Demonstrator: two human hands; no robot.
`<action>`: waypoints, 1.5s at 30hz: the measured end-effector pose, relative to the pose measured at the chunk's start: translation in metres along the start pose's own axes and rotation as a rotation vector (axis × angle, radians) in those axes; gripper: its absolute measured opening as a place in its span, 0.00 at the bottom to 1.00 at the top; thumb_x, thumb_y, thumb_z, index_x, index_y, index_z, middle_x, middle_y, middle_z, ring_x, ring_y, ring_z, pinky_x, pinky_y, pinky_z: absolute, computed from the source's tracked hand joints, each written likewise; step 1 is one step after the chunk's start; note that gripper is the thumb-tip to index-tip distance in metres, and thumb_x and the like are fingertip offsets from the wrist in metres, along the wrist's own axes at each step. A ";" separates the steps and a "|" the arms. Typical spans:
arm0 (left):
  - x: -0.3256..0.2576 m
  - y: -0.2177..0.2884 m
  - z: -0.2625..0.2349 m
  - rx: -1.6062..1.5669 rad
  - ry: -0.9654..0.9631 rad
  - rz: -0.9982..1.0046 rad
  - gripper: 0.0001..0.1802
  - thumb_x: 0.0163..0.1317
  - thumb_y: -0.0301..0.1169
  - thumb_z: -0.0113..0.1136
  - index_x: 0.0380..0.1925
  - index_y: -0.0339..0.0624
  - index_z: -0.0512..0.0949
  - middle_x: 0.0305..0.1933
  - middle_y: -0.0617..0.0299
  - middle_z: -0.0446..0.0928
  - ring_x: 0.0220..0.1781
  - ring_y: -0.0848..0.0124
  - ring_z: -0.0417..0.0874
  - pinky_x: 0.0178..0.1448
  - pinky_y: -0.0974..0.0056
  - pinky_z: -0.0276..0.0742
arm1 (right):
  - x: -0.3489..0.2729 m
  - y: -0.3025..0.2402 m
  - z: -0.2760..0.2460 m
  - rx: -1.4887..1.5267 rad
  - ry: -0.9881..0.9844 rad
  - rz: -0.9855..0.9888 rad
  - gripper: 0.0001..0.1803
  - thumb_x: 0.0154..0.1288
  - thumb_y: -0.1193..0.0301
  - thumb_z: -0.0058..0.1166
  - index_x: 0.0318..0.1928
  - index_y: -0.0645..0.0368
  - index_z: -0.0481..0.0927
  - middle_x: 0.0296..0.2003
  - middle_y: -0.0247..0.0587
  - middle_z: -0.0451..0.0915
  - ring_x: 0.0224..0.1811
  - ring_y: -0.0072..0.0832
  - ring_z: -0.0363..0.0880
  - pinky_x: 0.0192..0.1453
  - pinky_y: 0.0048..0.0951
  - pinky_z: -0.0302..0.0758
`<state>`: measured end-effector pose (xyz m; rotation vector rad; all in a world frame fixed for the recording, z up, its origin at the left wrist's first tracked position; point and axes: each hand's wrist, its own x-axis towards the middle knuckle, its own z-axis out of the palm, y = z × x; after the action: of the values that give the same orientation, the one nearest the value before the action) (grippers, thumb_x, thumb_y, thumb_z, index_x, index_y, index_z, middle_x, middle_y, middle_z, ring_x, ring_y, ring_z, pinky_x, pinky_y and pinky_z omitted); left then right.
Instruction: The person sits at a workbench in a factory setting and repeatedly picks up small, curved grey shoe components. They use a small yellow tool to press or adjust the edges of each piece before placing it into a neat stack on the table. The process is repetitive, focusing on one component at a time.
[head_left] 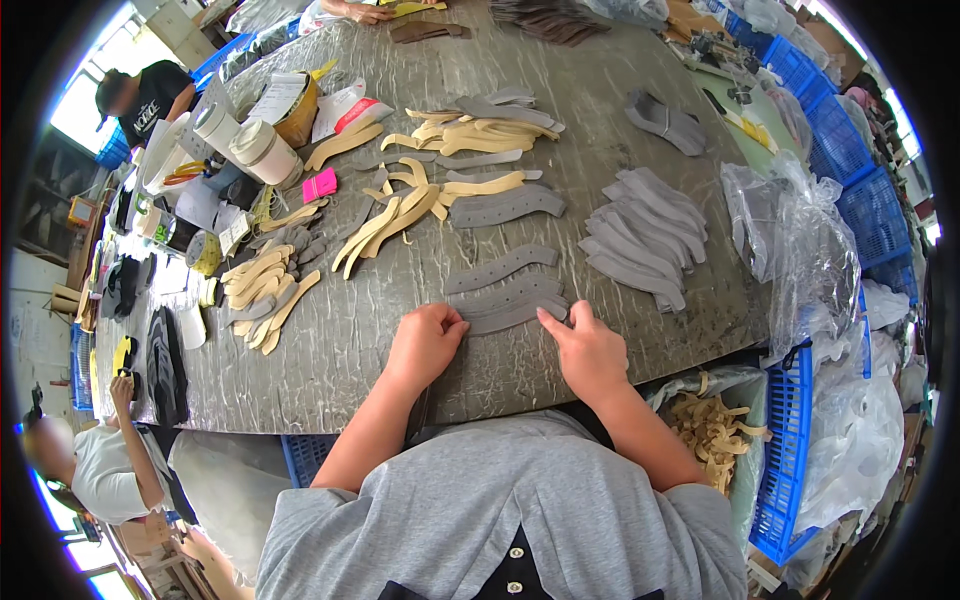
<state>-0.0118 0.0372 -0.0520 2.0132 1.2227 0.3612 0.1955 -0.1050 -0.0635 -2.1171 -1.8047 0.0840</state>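
In front of me a curved grey strip (512, 313), flat and pierced with small holes, lies on the table. My left hand (428, 343) is closed, its fingertips pinching the left end. At the right end, my right hand (588, 348) has its index finger and thumb on the edge. Just beyond lies another grey strip with holes (502, 269), and farther off a similar grey piece (508, 206). Whether the strip under my hands is one layer or several I cannot tell.
A fanned stack of grey pieces (645, 238) lies to the right. Tan strips (385, 220) and a mixed pile (262, 290) lie left, near a white cup (265, 152). A lined blue crate (785, 450) stands by my right elbow. Other people work around the table.
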 end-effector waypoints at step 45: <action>-0.024 0.069 -0.027 -0.362 -0.063 0.476 0.13 0.47 0.23 0.76 0.34 0.37 0.83 0.36 0.59 0.81 0.29 0.78 0.79 0.27 0.72 0.70 | 0.020 -0.039 -0.033 1.671 -0.131 0.324 0.10 0.59 0.72 0.70 0.32 0.61 0.79 0.25 0.26 0.77 0.27 0.12 0.70 0.31 0.16 0.66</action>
<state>0.0046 0.0098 0.0188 1.9550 0.5740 0.6892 0.1715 -0.0885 -0.0175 -1.0311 -0.6893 1.2808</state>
